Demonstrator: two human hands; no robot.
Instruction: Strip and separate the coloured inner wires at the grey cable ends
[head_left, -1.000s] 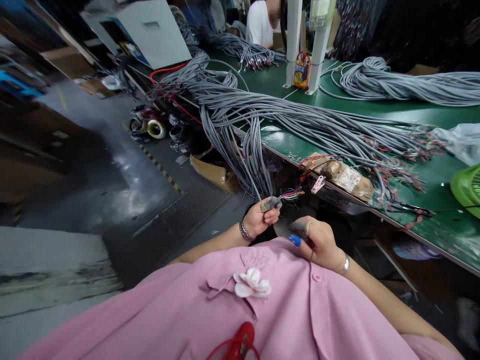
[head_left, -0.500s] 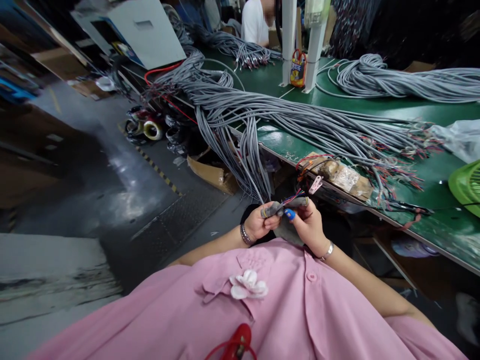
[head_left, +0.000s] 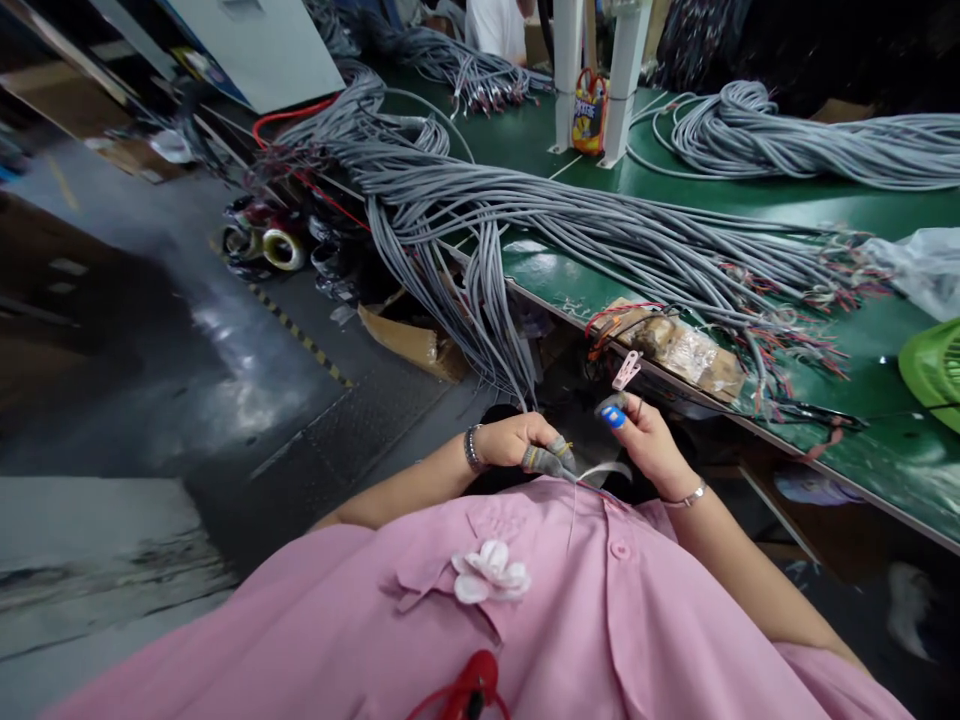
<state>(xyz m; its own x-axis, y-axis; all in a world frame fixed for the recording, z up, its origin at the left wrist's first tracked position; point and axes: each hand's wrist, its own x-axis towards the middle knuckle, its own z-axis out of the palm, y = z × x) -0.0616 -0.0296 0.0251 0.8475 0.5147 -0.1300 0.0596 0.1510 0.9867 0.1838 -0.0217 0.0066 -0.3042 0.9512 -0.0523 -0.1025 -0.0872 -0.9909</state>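
My left hand (head_left: 529, 443), with grey coverings on its fingertips, pinches the end of a grey cable, from which thin coloured wires and a whitish strip (head_left: 606, 468) stick out toward the right. To its right and slightly higher, my right hand (head_left: 643, 437) is apart from the cable. Its thumb wears a blue covering and presses against a grey-covered finger; whether anything is between them is too small to tell. A pink clip (head_left: 627, 370) stands just above my right hand at the bench edge. Long grey cables (head_left: 499, 300) hang from the bench behind my left hand.
Grey cable bundles (head_left: 585, 205) with stripped ends lie across the green bench (head_left: 547, 275). A taped cardboard block (head_left: 686, 350) sits at its edge, a green basket (head_left: 934, 370) at right. Wire spools (head_left: 283, 249) and a cardboard box (head_left: 409, 338) stand below. A person (head_left: 496, 28) is behind the bench.
My hands have moved apart; the right one has let go of the wires and shifted right. The cable end in my left hand has turned down toward the pink shirt. The view has shifted slightly.
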